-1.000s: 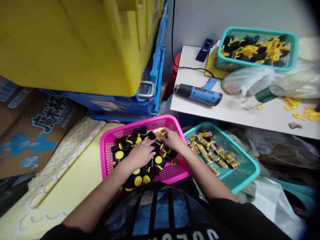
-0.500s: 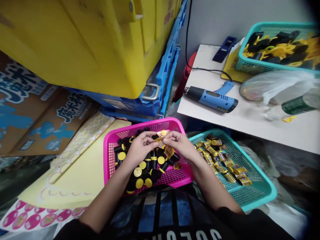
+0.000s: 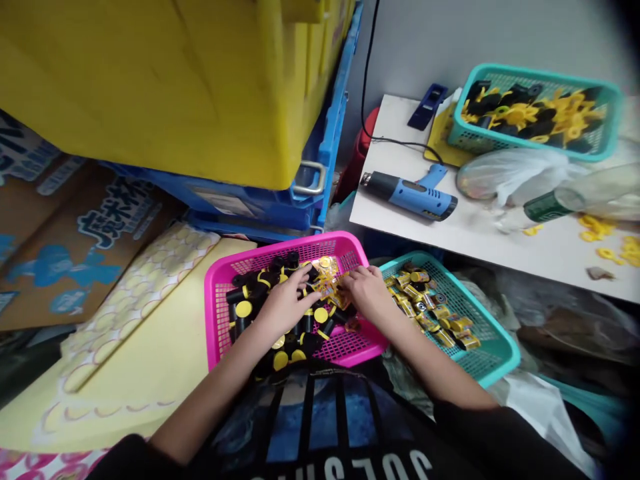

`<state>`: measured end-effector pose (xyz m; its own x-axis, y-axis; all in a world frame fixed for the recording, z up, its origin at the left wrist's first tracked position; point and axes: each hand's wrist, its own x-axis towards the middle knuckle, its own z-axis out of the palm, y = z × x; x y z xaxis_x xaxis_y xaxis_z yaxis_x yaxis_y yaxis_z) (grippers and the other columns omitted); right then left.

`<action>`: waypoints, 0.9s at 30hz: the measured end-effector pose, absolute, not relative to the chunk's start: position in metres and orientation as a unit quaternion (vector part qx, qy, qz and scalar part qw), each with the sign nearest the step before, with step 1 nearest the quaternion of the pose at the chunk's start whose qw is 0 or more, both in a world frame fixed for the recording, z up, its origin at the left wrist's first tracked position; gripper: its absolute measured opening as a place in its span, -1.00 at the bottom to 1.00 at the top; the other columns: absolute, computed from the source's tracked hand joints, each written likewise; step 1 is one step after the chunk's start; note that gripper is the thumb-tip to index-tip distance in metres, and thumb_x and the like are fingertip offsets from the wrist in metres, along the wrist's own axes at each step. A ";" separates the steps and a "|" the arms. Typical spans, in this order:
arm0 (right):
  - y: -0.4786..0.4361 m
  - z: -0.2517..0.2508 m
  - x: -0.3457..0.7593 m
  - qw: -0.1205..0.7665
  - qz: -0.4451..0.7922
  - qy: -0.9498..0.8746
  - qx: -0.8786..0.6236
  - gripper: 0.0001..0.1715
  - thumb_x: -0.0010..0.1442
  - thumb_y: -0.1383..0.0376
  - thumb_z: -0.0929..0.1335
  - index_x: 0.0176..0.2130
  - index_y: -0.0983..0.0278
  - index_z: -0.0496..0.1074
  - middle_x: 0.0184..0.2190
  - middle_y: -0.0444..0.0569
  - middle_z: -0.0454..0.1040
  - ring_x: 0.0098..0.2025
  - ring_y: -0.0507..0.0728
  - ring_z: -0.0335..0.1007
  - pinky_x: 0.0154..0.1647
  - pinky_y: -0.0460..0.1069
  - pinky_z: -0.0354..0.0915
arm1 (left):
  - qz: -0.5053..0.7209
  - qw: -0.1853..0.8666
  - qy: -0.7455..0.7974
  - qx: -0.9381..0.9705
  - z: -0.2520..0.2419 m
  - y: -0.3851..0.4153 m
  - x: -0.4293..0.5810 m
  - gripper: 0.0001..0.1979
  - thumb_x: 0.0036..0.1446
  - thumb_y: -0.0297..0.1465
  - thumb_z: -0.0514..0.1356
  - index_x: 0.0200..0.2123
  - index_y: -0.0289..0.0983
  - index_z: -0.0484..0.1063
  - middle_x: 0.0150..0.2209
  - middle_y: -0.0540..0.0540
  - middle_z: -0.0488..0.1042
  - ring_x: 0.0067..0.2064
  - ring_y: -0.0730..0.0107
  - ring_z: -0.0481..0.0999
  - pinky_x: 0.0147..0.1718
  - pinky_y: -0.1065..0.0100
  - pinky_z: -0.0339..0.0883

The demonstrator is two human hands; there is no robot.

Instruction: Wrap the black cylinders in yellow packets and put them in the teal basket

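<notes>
My left hand (image 3: 287,303) is over the middle of a pink basket (image 3: 215,320), thumb and fingers apart, with nothing seen held in them. Under and around it lie small black cylinders with yellow caps (image 3: 244,309). Toward the basket's right side, my right hand (image 3: 369,293) has its fingers curled down and pressed together at a heap of shiny yellow printed film sleeves (image 3: 327,277). It touches the sleeves; the fingertips are partly hidden.
Right of the pink basket, a teal basket (image 3: 500,363) holds several yellow-wrapped cylinders (image 3: 443,313). A blue heat gun (image 3: 413,195) lies on the white table (image 3: 480,247), near another teal basket (image 3: 535,143) of black and yellow parts. Yellow and blue crates (image 3: 235,210) stand ahead.
My hands were together at a yellow sleeve above the pink basket. Now they are apart: the left has opened, and the right has moved right and down onto the sleeves. The view has shifted.
</notes>
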<state>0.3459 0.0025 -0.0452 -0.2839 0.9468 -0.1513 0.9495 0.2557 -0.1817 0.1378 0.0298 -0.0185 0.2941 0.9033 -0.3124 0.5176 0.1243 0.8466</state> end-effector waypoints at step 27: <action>0.004 -0.014 0.275 -0.439 -0.637 0.382 0.505 -0.55 -0.11 0.02 0.52 -0.56 0.26 0.33 -0.56 -0.20 0.37 -0.48 0.01 0.27 -0.39 -0.06 0.22 | 0.333 0.708 0.454 0.427 0.014 0.022 0.118 -0.45 -0.12 -0.38 0.38 -0.01 -0.24 0.37 -0.39 0.02 0.52 -0.34 0.43 0.54 -0.29 0.38 0.41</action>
